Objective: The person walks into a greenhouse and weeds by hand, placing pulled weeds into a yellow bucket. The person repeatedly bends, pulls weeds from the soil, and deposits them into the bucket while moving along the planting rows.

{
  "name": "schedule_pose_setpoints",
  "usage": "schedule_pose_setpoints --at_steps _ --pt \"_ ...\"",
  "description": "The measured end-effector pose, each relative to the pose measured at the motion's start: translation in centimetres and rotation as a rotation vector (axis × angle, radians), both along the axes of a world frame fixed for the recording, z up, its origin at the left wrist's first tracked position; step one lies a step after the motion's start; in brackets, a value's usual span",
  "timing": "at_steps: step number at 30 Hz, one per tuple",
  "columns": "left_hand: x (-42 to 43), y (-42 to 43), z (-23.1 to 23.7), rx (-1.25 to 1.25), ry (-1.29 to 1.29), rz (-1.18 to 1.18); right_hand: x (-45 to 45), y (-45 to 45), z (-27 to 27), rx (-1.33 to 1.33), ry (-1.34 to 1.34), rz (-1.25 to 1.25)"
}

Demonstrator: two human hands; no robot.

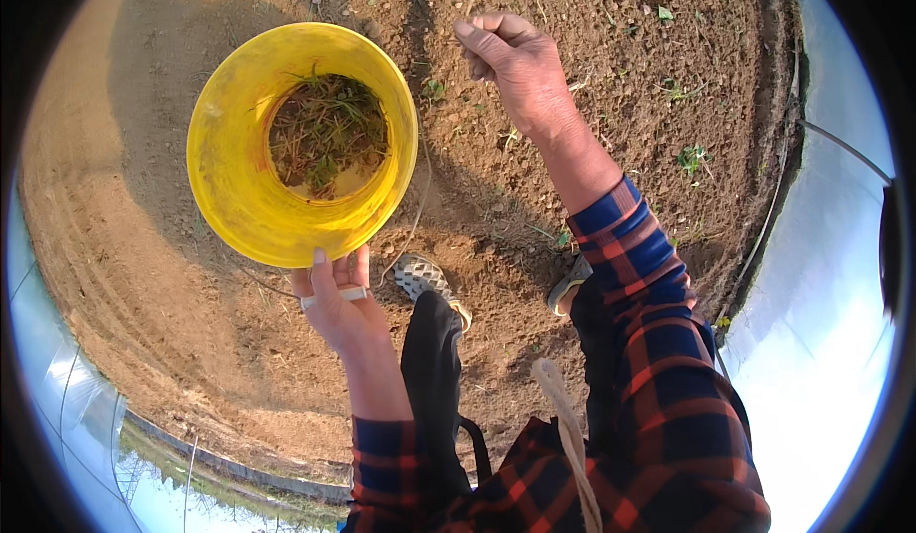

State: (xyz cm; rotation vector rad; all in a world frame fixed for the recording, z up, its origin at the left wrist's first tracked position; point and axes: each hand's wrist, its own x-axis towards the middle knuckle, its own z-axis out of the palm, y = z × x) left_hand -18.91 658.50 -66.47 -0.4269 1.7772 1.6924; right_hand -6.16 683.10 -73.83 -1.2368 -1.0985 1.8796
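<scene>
A yellow plastic bucket (236, 211) hangs tilted toward me, so that I look down into it. Pulled grass and weeds (329, 125), green mixed with brown, lie at its bottom. My left hand (340, 304) grips the near rim, thumb on top and fingers behind the wall. Across that palm lies the bucket's white handle grip (335, 297), its thin wire bail running out on both sides. To the right of the bucket, my right hand (512, 60) is held over the soil, thumb and fingers drawn together. Nothing shows between those fingertips.
Loose brown soil (622, 89) spreads all around, with small weeds (692, 159) scattered over it. My shoes (426, 282) stand on it below the bucket. Clear plastic sheeting (823, 247) borders the right side. A cord (569, 440) dangles in front of my plaid shirt.
</scene>
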Motion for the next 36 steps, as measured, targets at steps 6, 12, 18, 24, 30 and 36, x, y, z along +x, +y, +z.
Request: schedule_pose_setpoints --at_steps 6,12,18,24,30,36 --pt "2.1 0.3 -0.1 -0.013 0.045 -0.056 7.9 -0.9 -4.2 0.308 -0.869 0.489" --pt "3.2 0.5 0.0 -0.053 0.053 -0.067 12.0 -8.0 -12.2 0.281 -1.222 1.081" --pt "4.9 0.6 0.4 -0.115 0.112 -0.115 15.9 -11.8 -9.2 -0.089 -0.961 0.690" --pt "7.1 1.5 1.0 -0.198 0.168 -0.225 14.5 -9.1 1.7 0.051 -0.543 0.090" --pt "8.6 2.1 0.5 -0.242 0.216 -0.238 12.9 -9.8 1.5 0.386 -0.378 0.264" --pt "9.3 1.9 -0.3 -0.179 0.188 -0.268 29.8 -13.9 -9.1 -0.154 -1.019 0.317"
